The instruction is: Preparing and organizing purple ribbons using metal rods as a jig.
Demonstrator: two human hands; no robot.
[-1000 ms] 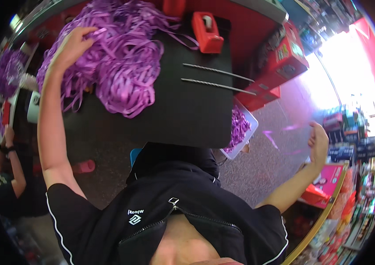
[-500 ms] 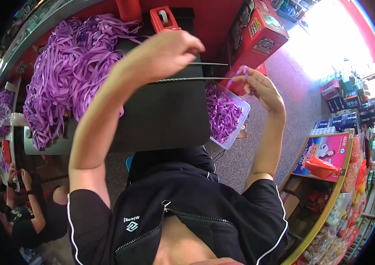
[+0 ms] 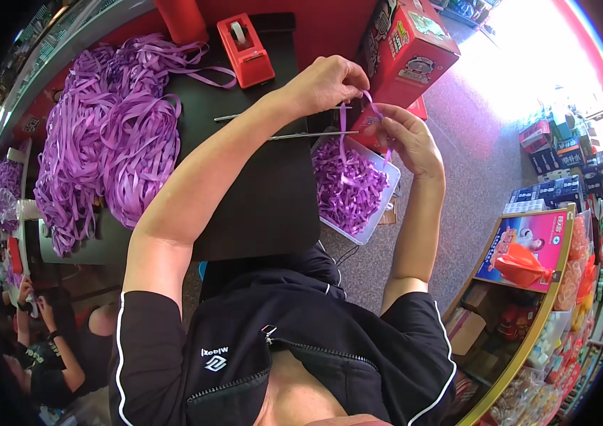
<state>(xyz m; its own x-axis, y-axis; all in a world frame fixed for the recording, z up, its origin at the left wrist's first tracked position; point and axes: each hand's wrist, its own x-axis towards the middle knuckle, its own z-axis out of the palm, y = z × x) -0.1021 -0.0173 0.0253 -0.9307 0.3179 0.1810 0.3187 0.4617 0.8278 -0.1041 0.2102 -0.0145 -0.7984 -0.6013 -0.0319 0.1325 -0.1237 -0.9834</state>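
A purple ribbon (image 3: 368, 97) runs between my two hands above the right edge of the dark table. My left hand (image 3: 331, 85) is closed in a pinch on the ribbon, and one end dangles below it. With thumb and fingers pressed together, my right hand (image 3: 415, 145) grips the same ribbon, its tail trailing under the fingers. Below the hands, thin metal rods (image 3: 308, 135) stick out over the table's edge, partly behind my left forearm. Under them stands a clear plastic bin (image 3: 387, 202) of short purple ribbon pieces (image 3: 350, 186).
A large heap of purple ribbons (image 3: 106, 135) covers the table's left side. Behind it sit a red tape dispenser (image 3: 248, 57) and a red box (image 3: 415, 53). A display case (image 3: 529, 248) stands at my right. Another person (image 3: 56, 348) works at the lower left.
My left hand has moved right to the ribbon and closed on it, near my right hand. The ribbon now stretches between both hands. The view has shifted slightly.
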